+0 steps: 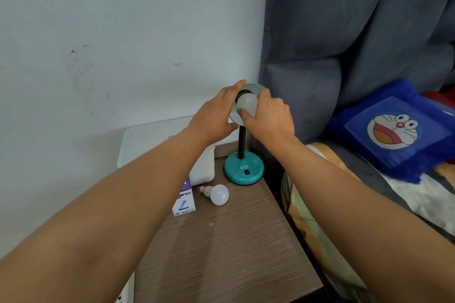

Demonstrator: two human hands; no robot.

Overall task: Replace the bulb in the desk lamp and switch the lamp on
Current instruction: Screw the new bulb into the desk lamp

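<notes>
A teal desk lamp stands at the back of a brown bedside table (229, 248), its round base (243, 171) carrying a black switch (246, 172). The lamp's shade (256, 86) is tilted toward me. My left hand (214, 118) grips the shade's left edge. My right hand (269, 118) is closed around a white bulb (246, 103) that sits at the black socket inside the shade. A second white bulb (216, 194) lies on its side on the table, metal screw base pointing left. A bulb box (184, 202) lies beside it.
A white plastic container (204, 167) stands behind the box, against a white wall. A grey padded headboard (344, 44) and a bed with a blue cartoon cushion (394, 130) fill the right side. A white power strip (125, 293) shows at the table's lower left.
</notes>
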